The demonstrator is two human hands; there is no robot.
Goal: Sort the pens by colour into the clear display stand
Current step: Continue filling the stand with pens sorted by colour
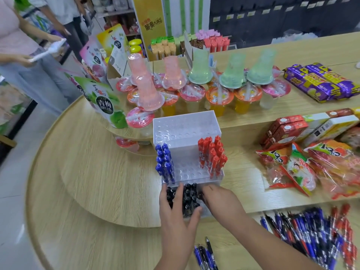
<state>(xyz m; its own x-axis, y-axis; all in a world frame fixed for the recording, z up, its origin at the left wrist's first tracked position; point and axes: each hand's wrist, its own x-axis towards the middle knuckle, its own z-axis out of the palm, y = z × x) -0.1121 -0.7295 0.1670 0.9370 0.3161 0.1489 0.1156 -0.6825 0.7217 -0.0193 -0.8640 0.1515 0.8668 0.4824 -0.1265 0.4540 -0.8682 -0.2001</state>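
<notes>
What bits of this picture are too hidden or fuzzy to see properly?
All in the head view:
- black pens: the left hand, gripping them, and the right hand cover some, so the count is unclear.
- right hand's fingertips: tucked among pens; holding one or not, unclear.
- pen pile: blurred, cut off at the bottom edge.
- stand: front row behind the hands.

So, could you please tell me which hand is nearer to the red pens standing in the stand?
Right. The right hand sits just in front of the red pens, at the black pens. The left hand is further left, in front of the blue pens.
</notes>
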